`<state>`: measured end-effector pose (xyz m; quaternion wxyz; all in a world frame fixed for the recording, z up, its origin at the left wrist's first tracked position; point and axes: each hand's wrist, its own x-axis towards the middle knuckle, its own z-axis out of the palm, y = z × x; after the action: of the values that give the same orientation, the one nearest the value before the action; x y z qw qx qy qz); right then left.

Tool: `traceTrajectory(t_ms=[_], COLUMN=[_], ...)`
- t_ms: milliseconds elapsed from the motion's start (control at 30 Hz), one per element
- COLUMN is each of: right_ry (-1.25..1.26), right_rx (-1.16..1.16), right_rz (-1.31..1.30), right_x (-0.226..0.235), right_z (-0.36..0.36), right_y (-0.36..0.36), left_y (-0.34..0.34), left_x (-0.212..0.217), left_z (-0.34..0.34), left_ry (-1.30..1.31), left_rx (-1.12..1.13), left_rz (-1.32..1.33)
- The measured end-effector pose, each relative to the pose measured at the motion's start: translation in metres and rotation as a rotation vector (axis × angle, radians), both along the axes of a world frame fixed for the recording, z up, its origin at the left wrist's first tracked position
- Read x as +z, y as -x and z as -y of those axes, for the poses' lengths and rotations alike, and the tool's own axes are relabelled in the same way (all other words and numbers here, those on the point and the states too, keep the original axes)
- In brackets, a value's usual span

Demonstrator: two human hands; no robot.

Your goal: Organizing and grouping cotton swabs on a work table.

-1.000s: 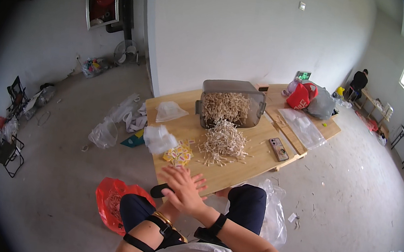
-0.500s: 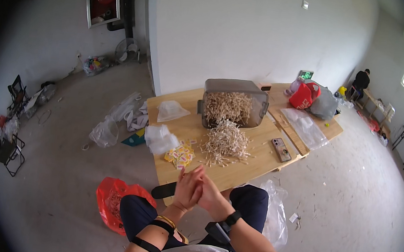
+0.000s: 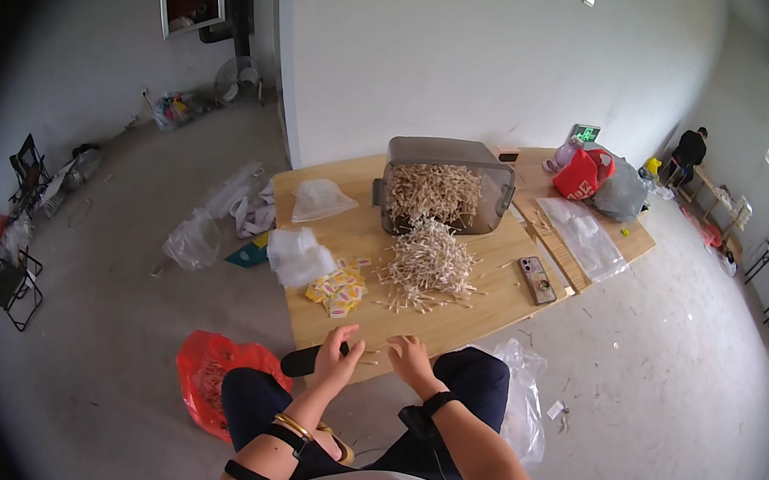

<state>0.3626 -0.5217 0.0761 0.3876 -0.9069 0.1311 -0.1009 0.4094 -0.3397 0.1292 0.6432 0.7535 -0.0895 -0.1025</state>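
My left hand (image 3: pixel 336 356) is held over the table's near edge, thumb apart from its fingers, and nothing shows in it. A short way to its right, my right hand (image 3: pixel 411 361) is loosely curved, fingers apart, also with nothing visible in it. A few loose sticks lie between them. Beyond the hands, a heap of cotton swabs (image 3: pixel 429 266) spills from a grey see-through plastic bin (image 3: pixel 456 157) tipped on its side. Small yellow-and-white printed cards (image 3: pixel 338 290) lie in a loose pile left of the heap. A dark elongated object (image 3: pixel 299 361) sits beside my left hand.
Clear plastic bags (image 3: pixel 299 257) lie on the wooden table's (image 3: pixel 501 296) left; a phone (image 3: pixel 536 280) and flat plastic bag (image 3: pixel 584 236) are on its right, before a red bag (image 3: pixel 583 175). A red plastic bag (image 3: pixel 222 378) stands on the floor. Another person (image 3: pixel 688 153) sits far right.
My hands were clasped together in front of the swabs; now they have come apart, left hand to the left and right hand to the right. The view has shifted slightly.
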Motion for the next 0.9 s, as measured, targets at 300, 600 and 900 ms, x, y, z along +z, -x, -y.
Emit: traceTrajectory(t_ms=[300,600,900], right_ry=[0.133,0.165,0.112], right_rx=[-0.095,-0.112,-0.139], right_rz=[0.049,-0.006,0.082], right_x=[-0.004,-0.016,-0.028], right_z=[0.044,0.048,0.048], right_y=[0.000,-0.020,-0.041], left_y=[0.026,0.022,0.003], left_x=[-0.059,-0.072,-0.075], left_z=[-0.022,-0.022,0.002], left_ry=[-1.026,-0.993,-1.078], left_rx=[-0.327,-0.393,-0.494], left_rz=[0.806,0.738,0.714])
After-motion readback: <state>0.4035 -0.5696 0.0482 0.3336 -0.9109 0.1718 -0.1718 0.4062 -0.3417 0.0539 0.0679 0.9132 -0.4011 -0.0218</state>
